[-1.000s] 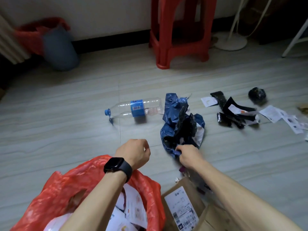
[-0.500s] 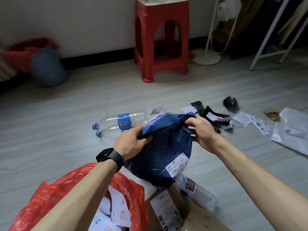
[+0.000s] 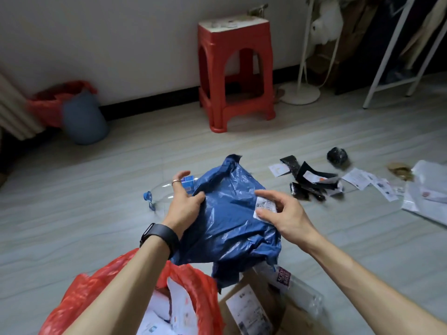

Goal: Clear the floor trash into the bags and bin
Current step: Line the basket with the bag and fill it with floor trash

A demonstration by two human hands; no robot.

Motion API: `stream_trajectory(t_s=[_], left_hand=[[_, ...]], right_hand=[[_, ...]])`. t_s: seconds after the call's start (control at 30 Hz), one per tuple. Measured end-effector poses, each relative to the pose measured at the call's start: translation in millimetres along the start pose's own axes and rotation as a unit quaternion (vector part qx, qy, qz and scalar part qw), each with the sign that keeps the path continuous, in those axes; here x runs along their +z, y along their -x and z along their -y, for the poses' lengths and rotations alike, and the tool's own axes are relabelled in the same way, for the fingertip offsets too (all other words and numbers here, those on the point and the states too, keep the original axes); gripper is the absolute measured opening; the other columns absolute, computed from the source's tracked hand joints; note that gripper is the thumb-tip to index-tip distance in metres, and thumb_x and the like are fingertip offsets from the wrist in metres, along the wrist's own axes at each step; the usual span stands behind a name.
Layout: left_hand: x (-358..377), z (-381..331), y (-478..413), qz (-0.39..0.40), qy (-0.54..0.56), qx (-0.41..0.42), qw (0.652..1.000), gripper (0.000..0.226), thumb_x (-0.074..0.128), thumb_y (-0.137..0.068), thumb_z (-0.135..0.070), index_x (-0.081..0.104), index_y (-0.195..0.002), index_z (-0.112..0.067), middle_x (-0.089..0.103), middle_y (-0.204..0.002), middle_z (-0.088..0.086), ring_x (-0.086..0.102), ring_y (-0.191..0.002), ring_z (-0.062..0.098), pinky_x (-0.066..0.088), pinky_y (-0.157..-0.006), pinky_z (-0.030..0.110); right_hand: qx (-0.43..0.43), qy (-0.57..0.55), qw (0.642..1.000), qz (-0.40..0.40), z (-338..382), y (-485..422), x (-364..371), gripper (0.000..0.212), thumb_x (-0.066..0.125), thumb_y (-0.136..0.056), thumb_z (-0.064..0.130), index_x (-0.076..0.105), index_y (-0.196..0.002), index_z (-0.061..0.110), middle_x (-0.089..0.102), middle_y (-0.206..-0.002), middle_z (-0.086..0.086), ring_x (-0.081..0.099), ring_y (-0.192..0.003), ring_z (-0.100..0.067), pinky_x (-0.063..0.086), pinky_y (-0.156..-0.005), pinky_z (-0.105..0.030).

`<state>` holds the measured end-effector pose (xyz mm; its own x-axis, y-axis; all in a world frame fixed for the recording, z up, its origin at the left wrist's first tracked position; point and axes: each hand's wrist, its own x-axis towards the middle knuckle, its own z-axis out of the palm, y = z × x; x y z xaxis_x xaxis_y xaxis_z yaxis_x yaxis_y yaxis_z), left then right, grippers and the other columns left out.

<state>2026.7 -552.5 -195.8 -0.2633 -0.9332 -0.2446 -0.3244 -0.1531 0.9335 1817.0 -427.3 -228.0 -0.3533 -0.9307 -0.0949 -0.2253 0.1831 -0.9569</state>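
Fingers of the left hand (image 3: 183,204) spread loosely while its thumb pinches the left edge of the blue mailer bag (image 3: 229,226). The right hand (image 3: 287,215) pinches its white label (image 3: 266,206). The mailer hangs above the red trash bag (image 3: 205,298), off the floor (image 3: 72,201).

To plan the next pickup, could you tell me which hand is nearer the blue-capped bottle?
Left. The left hand grips the bag's edge in front of the bottle, overlapping it; the right hand is farther right, pinching the bag's label.
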Motion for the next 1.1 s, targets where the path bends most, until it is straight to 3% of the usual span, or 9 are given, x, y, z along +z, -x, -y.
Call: stream_trajectory(t_s=[0.17, 0.27, 0.4, 0.5, 0.6, 0.73, 0.83, 0.93, 1.1], left_hand=[[-15.4, -5.2, 6.6, 0.143, -0.235, 0.103, 0.956, 0.059, 0.069, -0.083, -0.012, 0.05, -0.133, -0.039, 0.06, -0.122, -0.011, 0.059, -0.109, 0.009, 0.043, -0.088, 0.01], [-20.0, -6.3, 6.6, 0.189, -0.415, 0.094, 0.885, 0.084, 0.083, -0.072, -0.031, 0.041, -0.145, -0.025, 0.053, -0.131, -0.006, 0.053, -0.119, 0.015, 0.039, -0.094, 0.015], [-20.2, -9.6, 8.8, 0.065, -0.582, 0.242, 0.774, 0.032, 0.069, -0.082, -0.05, 0.067, -0.104, -0.026, 0.056, -0.106, -0.002, 0.052, -0.104, 0.023, 0.045, -0.077, 0.034], [-20.3, -7.0, 4.6, 0.021, -0.485, 0.269, 0.832, 0.03, 0.073, -0.08, -0.045, 0.069, -0.093, -0.019, 0.054, -0.112, 0.0, 0.051, -0.101, 0.023, 0.046, -0.083, 0.038], [-16.3, -10.1, 2.6, -0.024, -0.361, 0.191, 0.912, 0.021, 0.07, -0.082, -0.038, 0.058, -0.076, -0.021, 0.064, -0.084, -0.002, 0.059, -0.081, 0.026, 0.047, -0.065, 0.034], [-1.1, -12.2, 4.6, -0.114, -0.304, 0.106, 0.94, 0.011, 0.058, -0.089, -0.031, 0.06, -0.098, -0.025, 0.067, -0.088, 0.0, 0.062, -0.088, 0.027, 0.042, -0.07, 0.03], [9.8, -16.0, 10.0, -0.026, -0.181, 0.07, 0.981, 0.018, 0.061, -0.085, -0.026, 0.064, -0.103, -0.023, 0.071, -0.094, -0.002, 0.066, -0.093, 0.022, 0.049, -0.075, 0.03], [9.1, -20.8, 19.4, 0.098, 0.008, -0.004, 0.995, 0.033, 0.07, -0.071, -0.038, 0.065, -0.099, -0.022, 0.073, -0.091, 0.004, 0.072, -0.083, 0.019, 0.058, -0.069, 0.032], [-11.2, -18.8, 17.9, 0.101, -0.003, 0.07, 0.992, 0.03, 0.074, -0.086, -0.03, 0.065, -0.115, -0.028, 0.074, -0.091, -0.004, 0.071, -0.078, 0.012, 0.056, -0.066, 0.029]], right_hand=[[0.04, -0.04, 0.998, 0.029, 4.1, -2.7, -5.6, 0.059, 0.078, -0.08, 0.006, 0.057, -0.133, 0.018, 0.073, -0.108, 0.0, 0.072, -0.095, -0.014, 0.057, -0.091, -0.036], [0.031, -0.026, 0.998, 0.05, 9.8, -5.9, -10.7, 0.065, 0.08, -0.076, 0.002, 0.056, -0.133, 0.02, 0.074, -0.103, -0.001, 0.072, -0.09, -0.013, 0.059, -0.083, -0.03], [-0.032, 0.142, 0.989, 0.018, 14.7, -9.2, -15.1, 0.038, 0.082, -0.073, 0.015, 0.072, -0.104, 0.034, 0.07, -0.081, 0.017, 0.064, -0.075, 0.0, 0.05, -0.073, -0.012], [-0.099, 0.188, 0.975, -0.063, 13.6, -13.8, -16.0, 0.018, 0.084, -0.074, 0.025, 0.075, -0.084, 0.038, 0.06, -0.086, 0.012, 0.058, -0.077, -0.001, 0.042, -0.067, -0.009], [-0.032, 0.042, 0.993, -0.102, 19.3, -17.1, -8.0, 0.015, 0.086, -0.072, 0.033, 0.074, -0.079, 0.028, 0.069, -0.085, 0.0, 0.068, -0.076, -0.01, 0.057, -0.066, -0.027], [-0.014, 0.003, 0.99, -0.143, 34.0, -16.1, 26.3, 0.012, 0.08, -0.076, 0.039, 0.073, -0.082, 0.031, 0.072, -0.071, 0.007, 0.07, -0.07, -0.01, 0.058, -0.061, -0.03], [-0.099, 0.1, 0.977, -0.159, 45.8, -12.7, 53.5, 0.008, 0.073, -0.083, 0.035, 0.073, -0.089, 0.031, 0.064, -0.06, 0.015, 0.056, -0.057, -0.003, 0.047, -0.056, -0.022], [-0.173, 0.118, 0.97, -0.121, 52.3, -9.3, 68.1, 0.021, 0.068, -0.085, 0.015, 0.078, -0.095, 0.031, 0.069, -0.073, 0.018, 0.059, -0.069, 0.002, 0.047, -0.065, -0.016], [-0.215, 0.06, 0.975, 0.01, 49.1, -3.9, 74.6, 0.04, 0.059, -0.082, 0.003, 0.075, -0.108, 0.031, 0.071, -0.108, 0.024, 0.062, -0.106, 0.008, 0.046, -0.091, -0.01]])
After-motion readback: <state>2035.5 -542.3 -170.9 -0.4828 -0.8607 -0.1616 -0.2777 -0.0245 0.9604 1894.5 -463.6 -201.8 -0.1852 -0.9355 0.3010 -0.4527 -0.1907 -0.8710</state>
